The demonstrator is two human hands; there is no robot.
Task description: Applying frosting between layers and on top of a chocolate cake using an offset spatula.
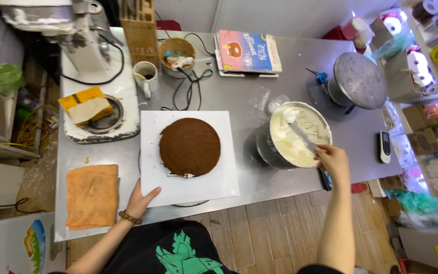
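Right hand [332, 160] grips a metal spatula [301, 137] dipped in a round steel bowl of white cream [294, 133]; left hand's [140, 199] fingers lie flat on the white square board [188, 157] under a round brown cake layer [189, 146].

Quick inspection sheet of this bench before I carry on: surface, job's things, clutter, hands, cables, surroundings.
Surface: steel table, crowded.
Job's things: brown cake layer on white board; cream bowl.
Clutter: orange cloth, mug, books, turntable.
Hands: left hand rests on the board's edge; right hand holds spatula in the cream.
Cables: black cable lies beside the mug.
Surroundings: mixer to the left, shelves to the right.
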